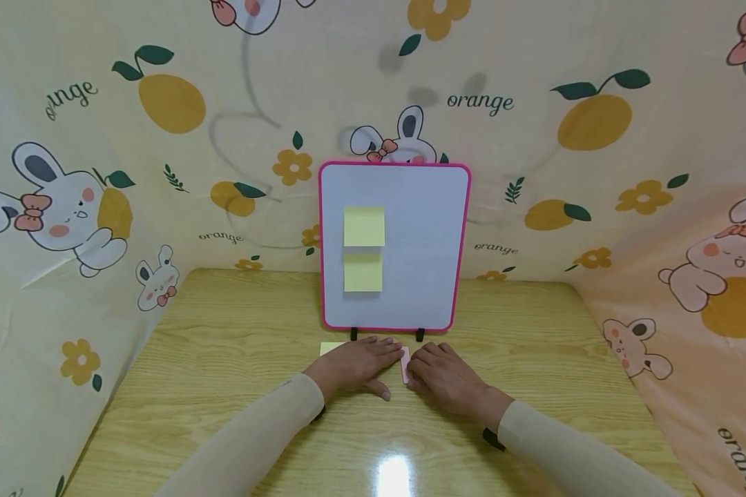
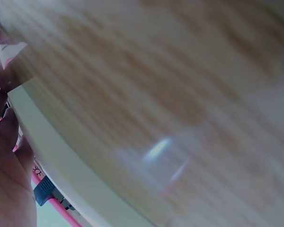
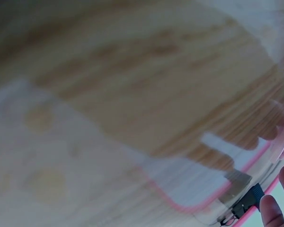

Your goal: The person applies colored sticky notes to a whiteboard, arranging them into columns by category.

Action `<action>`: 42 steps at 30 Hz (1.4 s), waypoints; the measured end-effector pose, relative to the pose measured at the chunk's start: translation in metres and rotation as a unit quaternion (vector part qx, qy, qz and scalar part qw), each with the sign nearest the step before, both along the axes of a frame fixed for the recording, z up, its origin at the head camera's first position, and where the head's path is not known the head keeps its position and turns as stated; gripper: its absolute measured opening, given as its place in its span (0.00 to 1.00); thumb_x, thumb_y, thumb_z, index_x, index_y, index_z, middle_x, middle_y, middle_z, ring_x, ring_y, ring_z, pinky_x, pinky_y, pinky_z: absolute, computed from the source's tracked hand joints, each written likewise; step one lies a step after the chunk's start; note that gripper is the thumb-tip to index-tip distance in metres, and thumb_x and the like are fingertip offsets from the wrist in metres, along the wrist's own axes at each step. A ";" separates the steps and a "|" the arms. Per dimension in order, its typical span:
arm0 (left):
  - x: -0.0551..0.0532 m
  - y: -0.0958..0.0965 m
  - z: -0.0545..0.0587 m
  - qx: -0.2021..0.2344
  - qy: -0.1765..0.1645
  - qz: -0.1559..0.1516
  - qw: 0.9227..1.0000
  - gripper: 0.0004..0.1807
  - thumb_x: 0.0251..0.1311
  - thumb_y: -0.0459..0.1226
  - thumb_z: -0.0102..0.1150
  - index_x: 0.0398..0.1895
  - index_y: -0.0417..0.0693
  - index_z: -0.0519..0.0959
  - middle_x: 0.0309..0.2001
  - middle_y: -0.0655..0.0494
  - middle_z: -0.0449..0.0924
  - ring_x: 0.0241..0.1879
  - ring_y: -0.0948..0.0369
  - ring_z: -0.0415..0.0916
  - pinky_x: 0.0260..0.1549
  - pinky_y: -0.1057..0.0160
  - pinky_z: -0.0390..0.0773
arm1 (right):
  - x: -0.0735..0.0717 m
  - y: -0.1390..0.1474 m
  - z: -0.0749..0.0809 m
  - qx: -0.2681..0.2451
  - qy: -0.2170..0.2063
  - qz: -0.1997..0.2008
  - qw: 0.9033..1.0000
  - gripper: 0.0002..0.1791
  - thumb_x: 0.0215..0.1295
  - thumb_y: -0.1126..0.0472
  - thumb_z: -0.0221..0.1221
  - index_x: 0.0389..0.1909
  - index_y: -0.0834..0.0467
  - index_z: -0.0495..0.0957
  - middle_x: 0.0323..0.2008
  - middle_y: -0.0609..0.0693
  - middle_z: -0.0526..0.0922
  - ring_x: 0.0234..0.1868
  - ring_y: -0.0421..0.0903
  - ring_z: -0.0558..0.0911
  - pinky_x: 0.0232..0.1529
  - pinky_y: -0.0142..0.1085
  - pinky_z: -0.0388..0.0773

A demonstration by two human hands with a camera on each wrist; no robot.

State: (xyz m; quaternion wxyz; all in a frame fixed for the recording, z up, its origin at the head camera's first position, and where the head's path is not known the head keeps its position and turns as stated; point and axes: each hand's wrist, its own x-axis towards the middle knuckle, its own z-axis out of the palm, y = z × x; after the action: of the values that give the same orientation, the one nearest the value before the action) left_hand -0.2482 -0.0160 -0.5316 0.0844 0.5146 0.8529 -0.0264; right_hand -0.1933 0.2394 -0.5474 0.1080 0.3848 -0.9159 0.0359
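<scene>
Left hand (image 1: 356,366): laid palm down, fingers out nearly straight, gripping nothing visible; fingertips meet the left edge of a pink paper (image 1: 405,366). Right hand (image 1: 444,376): fingers bent, tips at that paper's right edge; whether they pinch it, cannot tell. Pink paper: in the gap between the two hands, only a narrow upright strip showing. Yellow paper (image 1: 331,348): just beyond the left hand's wrist, one corner showing, the rest covered by that hand. Whiteboard (image 1: 419,241), pink-framed: upright past the fingertips of both hands, on two black feet (image 1: 354,334), the left one close to the left hand's fingers. Upper yellow note (image 1: 364,226) and lower yellow note (image 1: 363,273): on the board, beyond the left hand. Counter (image 1: 255,359), wood-grained: beneath both hands. Printed cloth (image 1: 516,131), rabbits and oranges: behind the board, and out to either side of the hands
</scene>
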 end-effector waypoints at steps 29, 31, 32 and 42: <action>-0.001 0.000 -0.003 0.001 -0.009 0.008 1.000 0.52 0.69 0.70 0.48 0.86 0.50 0.53 0.85 0.58 0.54 0.84 0.61 0.50 0.83 0.58 0.54 | 0.000 -0.001 0.004 0.006 0.009 0.001 1.000 0.07 0.76 0.52 0.63 0.45 0.50 0.86 0.45 0.43 0.86 0.50 0.46 0.79 0.50 0.43 0.78; -0.001 0.000 -0.002 0.000 -0.010 0.009 1.000 0.52 0.69 0.70 0.48 0.86 0.51 0.53 0.85 0.58 0.53 0.84 0.61 0.50 0.83 0.58 0.53 | -0.001 -0.001 0.005 0.021 0.020 0.005 1.000 0.08 0.76 0.52 0.63 0.46 0.51 0.86 0.46 0.44 0.86 0.50 0.46 0.79 0.52 0.43 0.78; 0.000 0.000 -0.002 -0.001 -0.010 0.009 1.000 0.52 0.69 0.70 0.48 0.86 0.51 0.53 0.85 0.58 0.53 0.84 0.61 0.49 0.83 0.58 0.53 | -0.001 -0.001 0.005 0.028 0.026 0.007 0.999 0.09 0.76 0.52 0.63 0.47 0.51 0.86 0.46 0.44 0.86 0.50 0.46 0.79 0.52 0.43 0.78; -0.001 0.001 -0.002 0.000 -0.015 0.011 1.000 0.51 0.69 0.69 0.49 0.86 0.51 0.54 0.85 0.59 0.54 0.84 0.60 0.50 0.83 0.58 0.54 | -0.002 -0.003 0.007 0.045 0.047 0.002 0.998 0.08 0.70 0.61 0.68 0.48 0.54 0.86 0.47 0.47 0.86 0.51 0.49 0.79 0.57 0.46 0.81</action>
State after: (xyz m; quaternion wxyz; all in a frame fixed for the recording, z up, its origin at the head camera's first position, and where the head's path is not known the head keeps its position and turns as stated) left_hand -0.2487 -0.0148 -0.5334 0.0970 0.5059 0.8569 -0.0178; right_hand -0.1957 0.2364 -0.5404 0.1333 0.3927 -0.9096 -0.0235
